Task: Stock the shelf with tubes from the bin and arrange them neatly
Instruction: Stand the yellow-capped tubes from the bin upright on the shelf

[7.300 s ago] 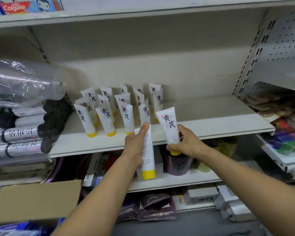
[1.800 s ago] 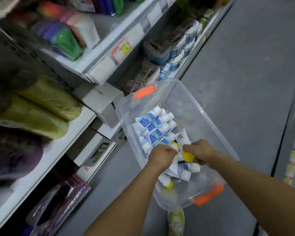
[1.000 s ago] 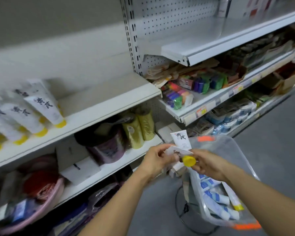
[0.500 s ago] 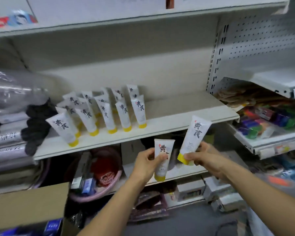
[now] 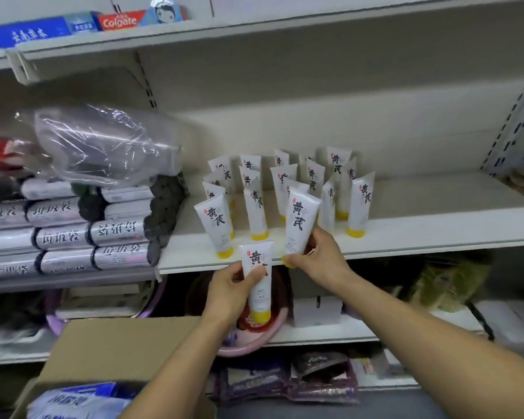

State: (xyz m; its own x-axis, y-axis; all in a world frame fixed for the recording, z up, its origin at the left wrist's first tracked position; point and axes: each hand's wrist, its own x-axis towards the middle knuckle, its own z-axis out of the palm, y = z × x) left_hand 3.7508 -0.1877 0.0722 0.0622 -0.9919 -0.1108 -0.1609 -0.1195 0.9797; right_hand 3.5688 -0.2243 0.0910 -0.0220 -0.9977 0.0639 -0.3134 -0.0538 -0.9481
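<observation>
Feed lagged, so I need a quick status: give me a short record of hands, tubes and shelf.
left hand: grips left tube, cap down, below the shelf edge
right hand: pinches right tube near its cap, upright at the shelf's front edge
shelf: right half bare
shelved tubes: standing cap down in rough rows, some leaning
</observation>
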